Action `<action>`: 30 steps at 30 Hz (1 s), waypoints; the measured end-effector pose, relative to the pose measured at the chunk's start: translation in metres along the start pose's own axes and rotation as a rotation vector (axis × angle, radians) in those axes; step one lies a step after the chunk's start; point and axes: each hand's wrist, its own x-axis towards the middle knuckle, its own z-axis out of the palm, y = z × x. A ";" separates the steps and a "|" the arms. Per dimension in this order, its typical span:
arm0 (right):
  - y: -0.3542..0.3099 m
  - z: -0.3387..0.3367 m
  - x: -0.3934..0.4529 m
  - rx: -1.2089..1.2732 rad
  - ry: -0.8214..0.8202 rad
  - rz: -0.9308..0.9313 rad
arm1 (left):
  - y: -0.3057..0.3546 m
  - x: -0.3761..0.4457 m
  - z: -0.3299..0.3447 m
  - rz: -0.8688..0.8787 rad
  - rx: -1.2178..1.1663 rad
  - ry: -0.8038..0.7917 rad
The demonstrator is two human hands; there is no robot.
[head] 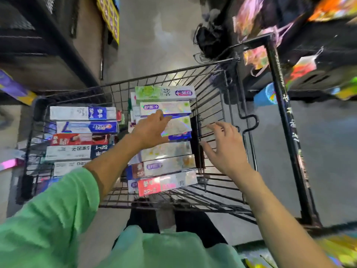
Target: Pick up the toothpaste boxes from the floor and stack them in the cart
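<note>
The long rectangular cardboard toothpaste boxes [166, 151] lie flat in two stacked rows inside the black wire shopping cart [212, 89]. The left hand [149, 132] reaches over the right-hand row, fingers spread fairly wide and straight, fingertips resting on a white holographic box with a purple label [168, 108] near the far end; whether the palm touches the boxes below cannot be told. To that hand's left sits the second row, blue-and-white and red boxes [83, 130]. The right hand [224, 149] hovers just to the right of the stack, fingers loosely spread, holding nothing, above the cart's bare wire floor. Beyond both hands lies the grey shop floor [154, 45]; a light green sleeve [58, 209] covers the left arm.
</note>
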 end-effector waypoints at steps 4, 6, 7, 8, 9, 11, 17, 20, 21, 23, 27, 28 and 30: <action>0.001 0.001 0.005 0.006 0.001 0.027 | -0.007 0.037 0.004 0.096 0.037 0.017; 0.001 0.003 0.007 -0.004 -0.020 0.039 | -0.009 0.050 0.011 0.102 0.074 0.001; 0.001 0.004 0.008 -0.010 -0.027 0.040 | -0.010 0.055 0.015 0.094 0.091 -0.007; 0.001 0.006 0.008 -0.010 -0.035 0.041 | -0.011 0.059 0.020 0.082 0.106 -0.004; 0.000 0.008 0.009 -0.004 -0.043 0.042 | -0.012 0.060 0.024 0.072 0.118 0.012; -0.002 0.011 0.011 0.015 -0.059 0.034 | -0.015 0.059 0.033 0.053 0.131 0.061; -0.011 0.011 0.021 0.053 -0.100 -0.016 | -0.023 0.034 0.035 -0.091 0.142 0.114; -0.022 0.009 0.027 0.077 -0.094 -0.087 | -0.025 0.000 0.025 -0.168 0.064 0.177; -0.028 0.009 0.031 0.073 -0.101 -0.125 | -0.027 -0.016 0.021 -0.201 0.048 0.213; -0.047 0.009 0.042 0.069 -0.123 -0.204 | -0.034 -0.051 0.009 -0.281 0.074 0.282; -0.112 0.016 0.067 0.085 -0.110 -0.430 | -0.064 -0.141 -0.013 -0.472 0.112 0.436; -0.134 0.017 0.071 0.084 -0.116 -0.481 | -0.074 -0.168 -0.017 -0.524 0.123 0.474; -0.184 0.020 0.074 0.067 -0.135 -0.575 | -0.097 -0.224 -0.017 -0.634 0.126 0.510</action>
